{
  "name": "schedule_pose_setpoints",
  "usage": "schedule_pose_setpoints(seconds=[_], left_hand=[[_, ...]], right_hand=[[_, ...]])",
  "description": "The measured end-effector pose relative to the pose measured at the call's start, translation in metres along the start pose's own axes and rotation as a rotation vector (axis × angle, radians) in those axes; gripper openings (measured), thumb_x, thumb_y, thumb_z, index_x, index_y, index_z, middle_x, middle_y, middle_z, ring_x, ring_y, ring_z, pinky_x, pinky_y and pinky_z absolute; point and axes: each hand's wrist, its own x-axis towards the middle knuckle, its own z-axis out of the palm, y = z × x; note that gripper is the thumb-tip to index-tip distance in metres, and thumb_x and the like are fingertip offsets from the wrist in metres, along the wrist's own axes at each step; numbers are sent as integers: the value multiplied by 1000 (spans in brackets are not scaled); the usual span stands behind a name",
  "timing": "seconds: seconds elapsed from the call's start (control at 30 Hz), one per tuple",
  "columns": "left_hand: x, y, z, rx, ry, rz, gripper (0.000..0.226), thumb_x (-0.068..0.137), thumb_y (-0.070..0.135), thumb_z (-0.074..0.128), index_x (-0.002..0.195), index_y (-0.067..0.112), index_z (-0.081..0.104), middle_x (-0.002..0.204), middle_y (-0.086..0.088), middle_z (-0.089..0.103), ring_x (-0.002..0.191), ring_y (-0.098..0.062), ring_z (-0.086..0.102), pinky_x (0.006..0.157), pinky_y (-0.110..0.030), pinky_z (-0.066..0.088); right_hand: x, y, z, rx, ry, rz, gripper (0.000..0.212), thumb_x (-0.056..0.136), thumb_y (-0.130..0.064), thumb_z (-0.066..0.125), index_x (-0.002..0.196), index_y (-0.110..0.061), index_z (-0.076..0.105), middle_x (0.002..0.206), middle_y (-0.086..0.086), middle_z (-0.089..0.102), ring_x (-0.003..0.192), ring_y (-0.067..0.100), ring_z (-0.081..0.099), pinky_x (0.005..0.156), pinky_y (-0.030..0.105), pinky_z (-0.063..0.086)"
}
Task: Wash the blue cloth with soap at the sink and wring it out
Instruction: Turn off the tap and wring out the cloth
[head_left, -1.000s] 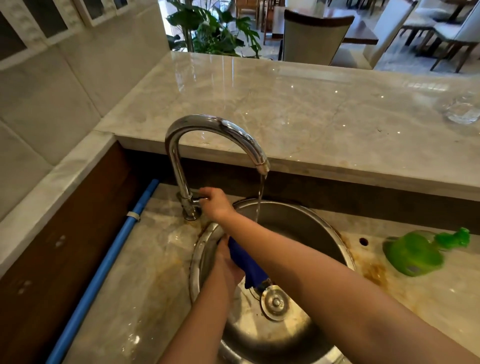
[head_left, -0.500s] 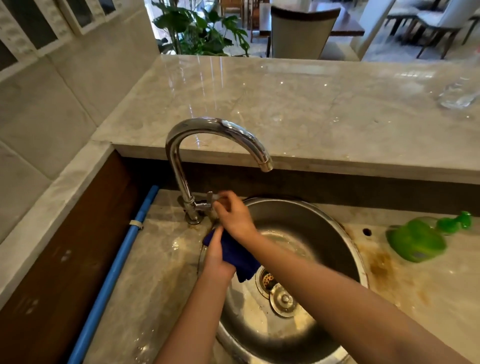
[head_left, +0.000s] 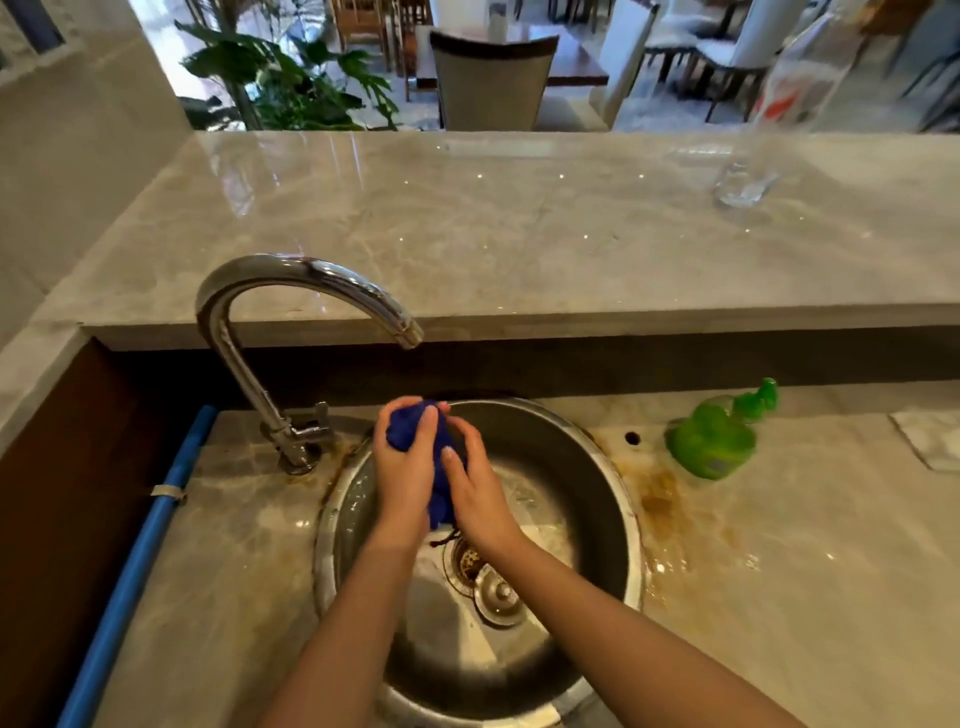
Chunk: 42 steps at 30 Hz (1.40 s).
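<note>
Between the two hands, over the far-left part of the sink (head_left: 566, 467), sits the blue cloth (head_left: 402, 434), bunched into a tight wad. The left hand (head_left: 405, 478) wraps its fingers over the top of the wad and grips it. The right hand (head_left: 478, 493) presses in from the other side, fingers curled round the lower part of the cloth. A dark end of the fabric hangs below the palms, just above the drain (head_left: 467, 561), with the loose strainer plug (head_left: 498, 592) lying nearer the person.

Beyond and to the left of the left hand stands the tap (head_left: 291, 270); no water shows at its spout, and its lever (head_left: 317, 423) is just beside the left hand. Well to the right of the right hand, on the stained table (head_left: 779, 545), lies the green soap bottle (head_left: 711, 441).

No lather shows on the cloth or the skin, so this reads as a squeeze of the cloth, probably with the soaping yet to come, though that is a guess. If so, the next move calls for the right hand to let go and reach right to the bottle while the left holds the wad over the basin. For wringing, the hands need to twist in opposite directions, low over the drain.
</note>
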Motion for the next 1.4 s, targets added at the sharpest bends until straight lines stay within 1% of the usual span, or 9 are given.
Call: schedule_pose_setpoints(seconds=[0.13,0.27,0.4,0.57,0.63,0.77,1.1,1.27,1.4], left_hand=[[11,16,2,41,-168,96,11,94,11,52,97,17,61,96,-14,69,89,-16,69,80,-27,55],[10,29,8,-63,-287,-114,17,96,15,48,86,11,60,75,-5,67,72,-13,68,69,-24,56],[9,29,9,-151,-402,-243,20,96,15,47,80,11,58,63,-1,62,62,-13,63,62,-24,55],[6,21,21,-227,-239,-284,17,97,18,48,82,13,55,52,5,53,45,-6,51,45,-19,46],[8,22,22,-216,-71,-250,16,96,21,50,82,16,56,54,4,51,42,-5,47,42,-17,41],[-8,20,29,-89,268,-12,14,95,25,52,83,20,57,66,2,53,55,-8,50,49,-16,43],[-71,25,65,28,9,396,43,97,39,40,57,31,56,66,0,64,69,-18,63,79,-30,51],[-63,35,59,191,-149,530,49,96,40,40,56,16,53,49,3,53,50,-11,53,58,-21,46],[-59,44,57,125,-184,382,50,99,31,42,54,10,44,44,3,40,42,-10,40,46,-21,36]], right_hand=[[5,-17,-9,130,-101,253,33,103,-36,33,104,-13,56,89,10,63,72,16,58,63,25,45],[-2,-33,-23,438,-254,538,43,99,-52,32,95,-14,51,61,2,54,40,7,45,33,16,30],[-11,-40,-32,675,-365,705,50,92,-65,32,82,-18,50,50,-7,48,34,1,40,27,12,25],[-16,-33,-36,783,-253,752,55,84,-58,54,117,-14,59,96,8,69,66,13,66,48,18,48],[-24,-36,-42,787,-182,727,58,87,-60,49,129,-21,54,122,10,64,94,24,67,70,31,55],[-49,-39,-38,511,-12,410,51,91,-59,38,139,-40,33,143,0,40,120,26,54,77,46,59],[-21,-55,-31,707,148,446,36,103,-31,34,96,-13,65,76,1,72,79,13,67,72,25,53],[-21,-58,-27,689,64,486,36,103,-28,33,83,-13,59,60,-4,68,66,8,65,57,20,51],[-20,-65,-27,621,52,552,42,101,-41,32,90,-16,64,71,3,66,71,13,60,60,24,49]])
